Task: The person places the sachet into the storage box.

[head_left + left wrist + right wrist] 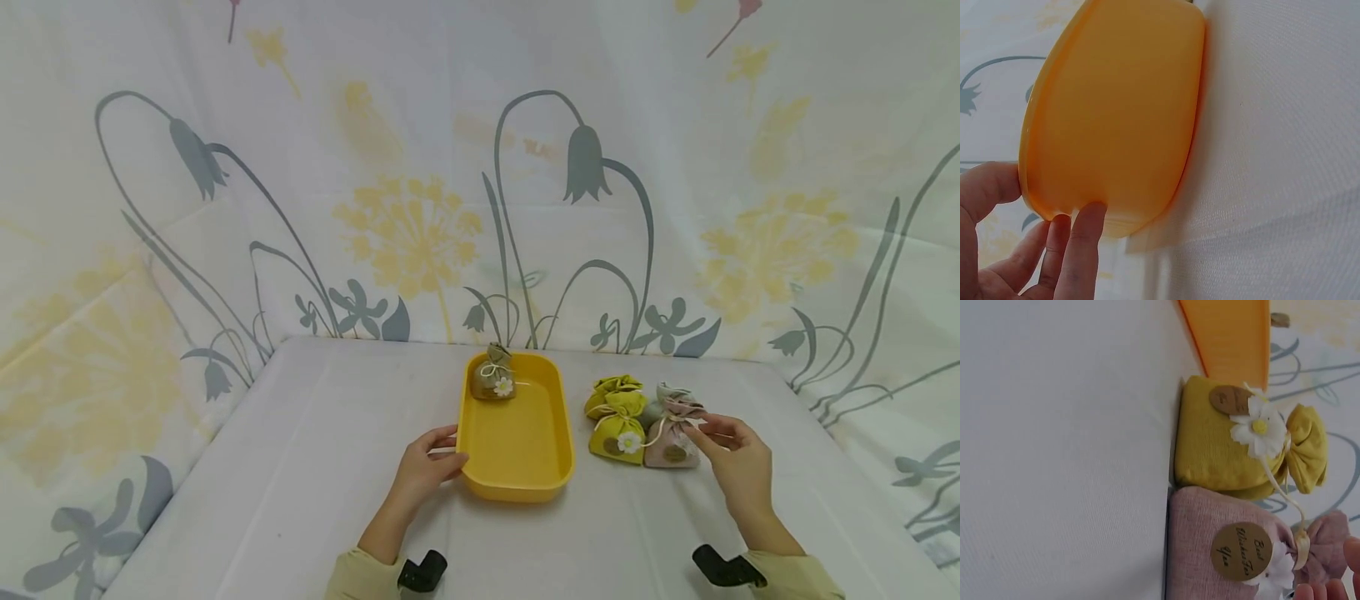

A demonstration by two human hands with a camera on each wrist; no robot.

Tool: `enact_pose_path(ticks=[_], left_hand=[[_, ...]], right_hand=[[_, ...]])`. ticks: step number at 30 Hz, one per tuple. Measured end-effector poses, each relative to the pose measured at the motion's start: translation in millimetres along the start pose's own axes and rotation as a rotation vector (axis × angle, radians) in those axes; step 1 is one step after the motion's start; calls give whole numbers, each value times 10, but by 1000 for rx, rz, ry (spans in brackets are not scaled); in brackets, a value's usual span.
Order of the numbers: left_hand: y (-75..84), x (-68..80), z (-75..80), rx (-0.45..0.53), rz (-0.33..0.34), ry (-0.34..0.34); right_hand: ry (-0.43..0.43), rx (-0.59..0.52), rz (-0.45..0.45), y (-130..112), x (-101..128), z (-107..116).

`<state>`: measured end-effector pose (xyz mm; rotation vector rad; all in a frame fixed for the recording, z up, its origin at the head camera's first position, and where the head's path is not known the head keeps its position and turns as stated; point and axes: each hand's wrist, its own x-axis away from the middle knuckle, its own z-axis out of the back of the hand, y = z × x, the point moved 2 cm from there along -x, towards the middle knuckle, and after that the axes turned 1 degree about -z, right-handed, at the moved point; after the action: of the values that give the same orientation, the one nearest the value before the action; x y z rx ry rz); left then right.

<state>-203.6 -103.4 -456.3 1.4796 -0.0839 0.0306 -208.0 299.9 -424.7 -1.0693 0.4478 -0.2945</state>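
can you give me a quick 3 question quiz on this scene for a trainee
1. True or false: the yellow tray holds no sachet.
2. Which sachet do the right hand fingertips touch? A) pink sachet B) brown sachet C) yellow-green sachet
3. Fill in: the left hand holds the tray by its near-left ____.

Key
1. False: the brown sachet sits in its far-left corner.
2. A: the pink sachet, at its gathered top, beside the yellow-green sachet.
3. Corner (rim).

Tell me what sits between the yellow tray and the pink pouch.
In the head view, a yellow-green pouch stands between the yellow tray and the pink pouch, touching the pink one.
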Motion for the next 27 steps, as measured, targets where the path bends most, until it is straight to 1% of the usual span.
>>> enact_pose_path(ticks=[3,10,13,16,23,27], left_hand=[[-9,-8,-1,-7,5,0],[-27,-28,-3,-9,1,4],[-34,-35,-8,-9,0,4],[-38,-41,-10,-6,-1,1],[-37,-48,-7,-9,3,4],[-22,-28,-3,1,4,-1]], right_hand=[[-12,20,-6,15,-69,27],[-99,52,12,59,-202,39],[-118,77,5,78,-234,33],[-154,102,-12,89,-269,28],[-295,62,-12,100,-374,31],[-337,59,-22,107,-409,20]])
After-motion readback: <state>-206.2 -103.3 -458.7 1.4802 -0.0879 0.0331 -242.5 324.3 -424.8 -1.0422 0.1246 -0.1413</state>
